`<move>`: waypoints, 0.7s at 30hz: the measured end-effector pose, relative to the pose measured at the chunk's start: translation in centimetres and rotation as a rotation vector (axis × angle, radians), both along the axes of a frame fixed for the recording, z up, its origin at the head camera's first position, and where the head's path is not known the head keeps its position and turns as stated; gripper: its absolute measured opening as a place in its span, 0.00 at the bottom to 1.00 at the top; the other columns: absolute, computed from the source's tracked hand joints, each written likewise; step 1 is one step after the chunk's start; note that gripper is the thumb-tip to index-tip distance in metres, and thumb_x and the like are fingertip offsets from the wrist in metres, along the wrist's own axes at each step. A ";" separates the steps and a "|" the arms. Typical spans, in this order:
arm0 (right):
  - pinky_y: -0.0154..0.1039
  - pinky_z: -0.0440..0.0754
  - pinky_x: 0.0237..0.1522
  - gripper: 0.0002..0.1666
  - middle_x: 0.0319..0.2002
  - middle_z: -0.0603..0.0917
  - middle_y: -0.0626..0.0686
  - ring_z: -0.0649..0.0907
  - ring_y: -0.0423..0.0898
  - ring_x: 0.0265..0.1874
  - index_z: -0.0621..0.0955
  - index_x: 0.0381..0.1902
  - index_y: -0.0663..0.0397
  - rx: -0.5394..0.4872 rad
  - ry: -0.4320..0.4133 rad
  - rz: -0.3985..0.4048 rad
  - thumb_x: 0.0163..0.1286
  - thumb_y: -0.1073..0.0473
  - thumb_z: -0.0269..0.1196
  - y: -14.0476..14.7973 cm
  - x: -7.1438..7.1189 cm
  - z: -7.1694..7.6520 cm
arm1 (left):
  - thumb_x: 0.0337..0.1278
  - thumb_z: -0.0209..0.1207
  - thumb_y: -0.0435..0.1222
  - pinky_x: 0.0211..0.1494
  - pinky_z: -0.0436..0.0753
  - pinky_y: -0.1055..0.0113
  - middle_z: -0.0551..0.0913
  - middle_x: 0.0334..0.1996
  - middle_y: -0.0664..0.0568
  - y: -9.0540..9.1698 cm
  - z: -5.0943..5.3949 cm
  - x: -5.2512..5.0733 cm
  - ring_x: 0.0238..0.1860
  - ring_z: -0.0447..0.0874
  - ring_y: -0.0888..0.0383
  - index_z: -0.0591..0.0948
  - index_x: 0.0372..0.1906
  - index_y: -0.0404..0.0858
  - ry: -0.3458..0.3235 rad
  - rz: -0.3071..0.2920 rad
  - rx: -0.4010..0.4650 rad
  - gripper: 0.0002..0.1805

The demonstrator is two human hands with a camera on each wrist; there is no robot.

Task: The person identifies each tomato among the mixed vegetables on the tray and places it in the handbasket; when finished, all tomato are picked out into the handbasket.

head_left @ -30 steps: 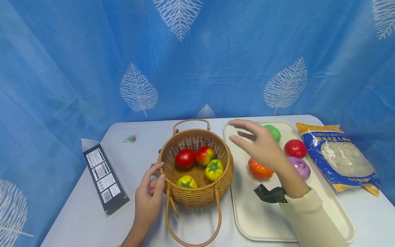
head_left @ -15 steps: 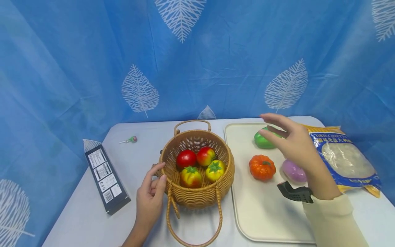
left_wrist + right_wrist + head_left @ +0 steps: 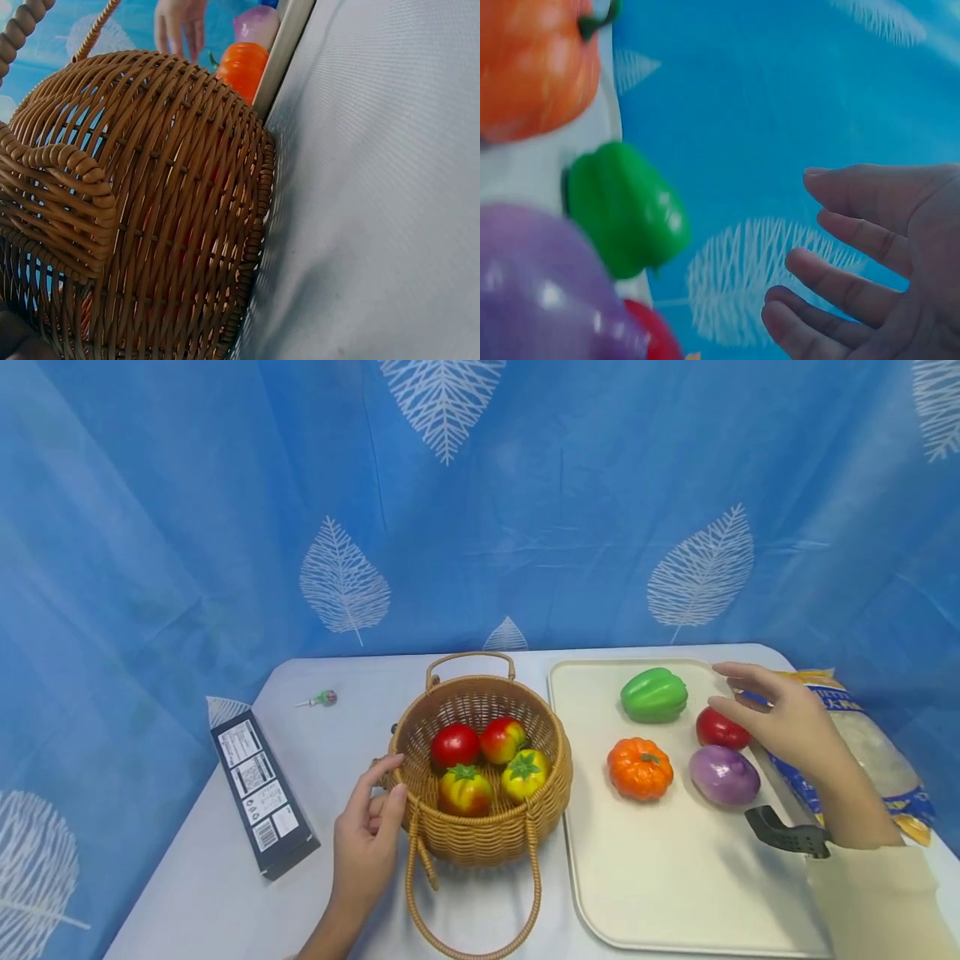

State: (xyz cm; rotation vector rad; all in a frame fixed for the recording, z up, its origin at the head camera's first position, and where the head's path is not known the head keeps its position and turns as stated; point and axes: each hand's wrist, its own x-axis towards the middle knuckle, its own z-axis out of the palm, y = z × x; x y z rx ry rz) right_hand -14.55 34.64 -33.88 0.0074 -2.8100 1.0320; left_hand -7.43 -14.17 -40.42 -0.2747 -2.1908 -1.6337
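Note:
My left hand [image 3: 367,835] holds the left rim of a round wicker basket [image 3: 480,843], thumb and forefinger at its edge. Inside lie a red round fruit [image 3: 454,746], a red-yellow fruit [image 3: 502,740] and two yellow-red fruits with green leafy tops, one in front [image 3: 465,792], one at right [image 3: 525,775]. Above the right side of a cream tray [image 3: 675,877], my right hand [image 3: 795,722] hovers with fingers spread and nothing in them. Closest to it is a red round vegetable [image 3: 722,727], partly hidden by the fingers. A purple eggplant [image 3: 724,775] lies just below that.
The tray also carries a green bell pepper [image 3: 654,695] and an orange pumpkin [image 3: 641,769]. Beyond its right edge lies a pasta bag [image 3: 881,752], partly behind my right arm. Left of the basket are a black box [image 3: 262,793] and a lollipop [image 3: 324,697].
My right hand has moved right, from near the basket across the tray to its right side. The front fruit in the basket has rolled over, leafy top up. My left hand stays put.

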 end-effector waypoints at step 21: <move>0.72 0.72 0.55 0.49 0.67 0.67 0.77 0.69 0.78 0.63 0.65 0.75 0.64 0.025 -0.176 -0.040 0.70 0.39 0.67 3.3 -1.2 -3.9 | 0.75 0.56 0.31 0.14 0.55 0.72 0.61 0.13 0.59 0.0 0.0 0.1 0.13 0.53 0.67 0.77 0.67 0.47 0.003 -0.004 0.000 0.20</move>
